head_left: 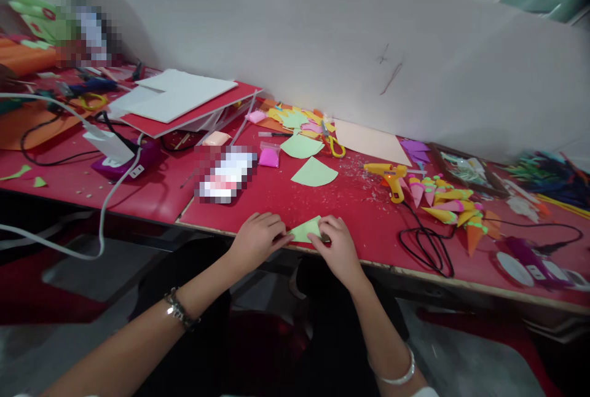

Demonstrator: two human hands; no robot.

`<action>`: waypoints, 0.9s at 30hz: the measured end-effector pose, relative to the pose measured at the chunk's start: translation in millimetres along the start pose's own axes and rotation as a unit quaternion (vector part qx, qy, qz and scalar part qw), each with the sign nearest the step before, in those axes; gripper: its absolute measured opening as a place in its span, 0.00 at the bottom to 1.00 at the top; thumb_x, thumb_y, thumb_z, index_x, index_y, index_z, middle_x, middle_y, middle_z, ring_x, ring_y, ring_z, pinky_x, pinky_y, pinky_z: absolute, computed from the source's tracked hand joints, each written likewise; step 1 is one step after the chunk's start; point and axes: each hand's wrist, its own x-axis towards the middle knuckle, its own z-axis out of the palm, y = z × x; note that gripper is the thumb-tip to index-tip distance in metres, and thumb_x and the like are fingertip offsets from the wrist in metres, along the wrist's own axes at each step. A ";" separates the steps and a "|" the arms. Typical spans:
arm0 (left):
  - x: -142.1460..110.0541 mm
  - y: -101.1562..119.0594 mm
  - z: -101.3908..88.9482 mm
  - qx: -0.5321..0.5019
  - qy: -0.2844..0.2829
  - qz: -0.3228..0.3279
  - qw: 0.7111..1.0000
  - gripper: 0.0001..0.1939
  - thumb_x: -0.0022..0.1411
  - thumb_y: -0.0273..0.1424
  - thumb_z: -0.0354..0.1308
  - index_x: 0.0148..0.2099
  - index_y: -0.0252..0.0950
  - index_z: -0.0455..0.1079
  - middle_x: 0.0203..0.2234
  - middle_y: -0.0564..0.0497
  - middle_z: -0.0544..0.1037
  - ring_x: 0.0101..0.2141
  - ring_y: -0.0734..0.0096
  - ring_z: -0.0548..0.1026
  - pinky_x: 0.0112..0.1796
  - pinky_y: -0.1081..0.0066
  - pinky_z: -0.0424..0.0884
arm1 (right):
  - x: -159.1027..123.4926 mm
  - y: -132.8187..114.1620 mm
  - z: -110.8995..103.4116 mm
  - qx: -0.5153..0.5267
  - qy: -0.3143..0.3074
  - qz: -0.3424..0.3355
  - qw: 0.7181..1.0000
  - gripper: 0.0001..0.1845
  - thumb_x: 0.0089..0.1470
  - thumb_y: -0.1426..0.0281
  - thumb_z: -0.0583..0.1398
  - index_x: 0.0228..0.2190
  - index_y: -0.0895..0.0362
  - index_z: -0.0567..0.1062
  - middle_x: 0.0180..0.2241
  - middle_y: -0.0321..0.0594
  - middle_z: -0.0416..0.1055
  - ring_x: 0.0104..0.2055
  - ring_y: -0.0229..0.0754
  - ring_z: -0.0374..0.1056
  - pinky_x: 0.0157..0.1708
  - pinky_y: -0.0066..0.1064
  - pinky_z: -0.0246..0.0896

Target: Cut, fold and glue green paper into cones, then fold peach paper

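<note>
A light green paper piece [306,230] lies at the near edge of the red table [359,212]. My left hand [257,238] pinches its left side with curled fingers. My right hand [338,246] grips its right side, fingers bent over the paper. Two more green fan-shaped paper pieces, one [315,172] and another [301,146], lie flat farther back on the table.
A yellow glue gun [388,176] with a black cord [426,249] lies to the right, beside several paper cones [449,206]. Yellow-handled scissors [332,142], pink packets [269,156], stacked white and red boards [175,99] and a purple device [126,160] stand behind. A white wall panel [369,47] backs the table.
</note>
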 end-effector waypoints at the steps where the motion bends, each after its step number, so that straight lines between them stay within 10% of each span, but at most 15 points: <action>1: -0.1 -0.8 0.2 0.003 0.002 -0.004 1.000 0.14 0.59 0.38 0.49 0.26 0.35 0.64 0.22 0.53 0.68 0.27 0.72 0.65 0.30 0.72 0.56 | -0.3 0.2 1.4 0.004 0.007 0.005 1.000 0.13 0.50 0.66 0.55 0.18 0.56 0.59 0.28 0.35 0.64 0.31 0.38 0.59 0.47 0.38 0.49; 15: -3.2 -9.6 -8.4 -0.020 -0.048 -0.041 0.998 0.10 0.59 0.37 0.49 0.35 0.36 0.65 0.27 0.53 0.69 0.31 0.71 0.66 0.32 0.71 0.57 | -3.1 -4.9 3.6 -0.030 0.011 0.023 0.999 0.10 0.51 0.69 0.54 0.21 0.55 0.59 0.30 0.37 0.62 0.34 0.40 0.58 0.40 0.34 0.53; 27: 43.0 -29.1 -7.9 -0.010 -0.184 0.173 0.968 0.19 0.63 0.38 0.40 0.56 0.56 0.53 0.56 0.55 0.55 0.52 0.63 0.55 0.49 0.59 0.52 | 19.4 17.1 -7.8 -0.084 -0.015 -0.007 0.996 0.04 0.52 0.69 0.54 0.27 0.57 0.66 0.34 0.40 0.65 0.37 0.41 0.61 0.36 0.32 0.57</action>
